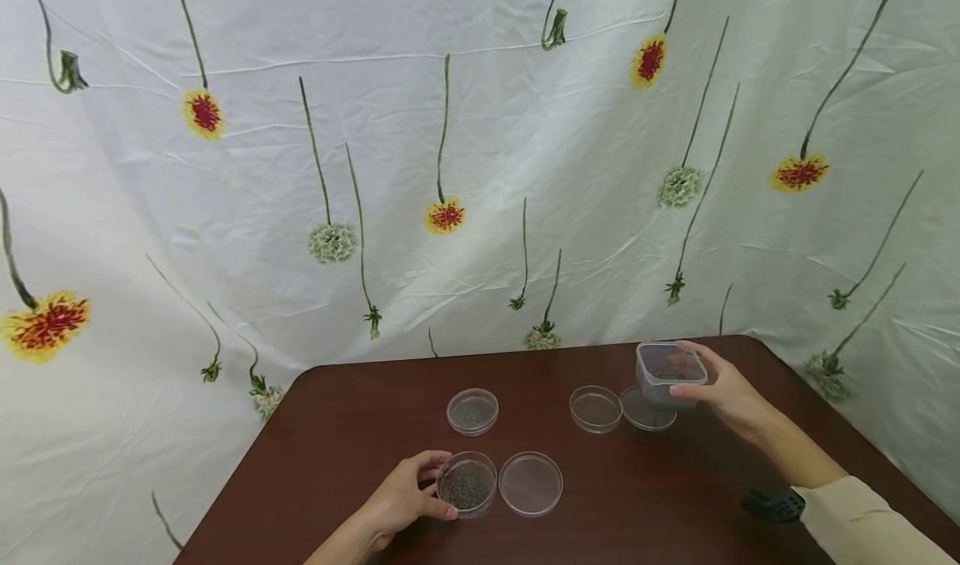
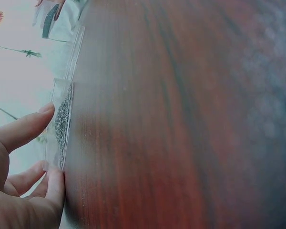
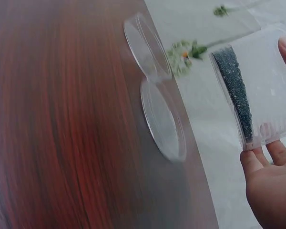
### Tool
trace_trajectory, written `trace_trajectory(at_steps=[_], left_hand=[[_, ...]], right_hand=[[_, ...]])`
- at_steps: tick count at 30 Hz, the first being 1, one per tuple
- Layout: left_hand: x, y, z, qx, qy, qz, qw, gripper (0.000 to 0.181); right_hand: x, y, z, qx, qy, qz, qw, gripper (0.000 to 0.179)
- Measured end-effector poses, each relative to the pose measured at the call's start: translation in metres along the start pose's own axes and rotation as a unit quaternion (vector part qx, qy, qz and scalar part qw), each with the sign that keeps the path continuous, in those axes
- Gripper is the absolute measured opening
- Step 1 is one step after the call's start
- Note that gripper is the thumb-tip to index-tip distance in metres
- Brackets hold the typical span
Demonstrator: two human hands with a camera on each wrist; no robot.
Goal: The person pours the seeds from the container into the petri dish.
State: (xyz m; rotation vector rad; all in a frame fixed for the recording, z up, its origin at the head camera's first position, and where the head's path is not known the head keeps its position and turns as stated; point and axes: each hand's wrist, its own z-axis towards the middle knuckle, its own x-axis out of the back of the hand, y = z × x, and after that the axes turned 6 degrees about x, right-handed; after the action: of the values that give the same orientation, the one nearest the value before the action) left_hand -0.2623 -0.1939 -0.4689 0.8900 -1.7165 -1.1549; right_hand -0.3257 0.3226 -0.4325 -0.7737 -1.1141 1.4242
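One dish (image 1: 467, 488) sits in the left hand (image 1: 403, 496) (right hand (image 1: 723, 392): tub (image 1: 658, 373)).

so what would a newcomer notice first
Likely the red-and-yellow flowers, heads down, on the white cloth behind the table. Next, the clear tub of dark grains raised in the right grip, far right. Then the round dish in the left grip, near the front.
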Motion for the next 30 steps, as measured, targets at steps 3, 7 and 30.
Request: trace_trajectory(at_steps=[3, 7, 30], left_hand=[[-0.001, 0.001, -0.001, -0.004, -0.002, -0.001, 1.0000, 0.081], [-0.001, 0.001, -0.001, -0.004, -0.002, -0.002, 1.0000, 0.081], [0.000, -0.001, 0.001, -0.004, 0.002, -0.005, 1.0000, 0.080]], right_hand=[[0.012, 0.002, -0.003, 0.007, 0.003, 0.018, 0.9998, 0.070], [0.027, 0.004, -0.008, 0.016, -0.002, 0.025, 0.9996, 0.071], [0.083, 0.035, -0.035, -0.014, -0.035, -0.021, 0.9991, 0.069]])
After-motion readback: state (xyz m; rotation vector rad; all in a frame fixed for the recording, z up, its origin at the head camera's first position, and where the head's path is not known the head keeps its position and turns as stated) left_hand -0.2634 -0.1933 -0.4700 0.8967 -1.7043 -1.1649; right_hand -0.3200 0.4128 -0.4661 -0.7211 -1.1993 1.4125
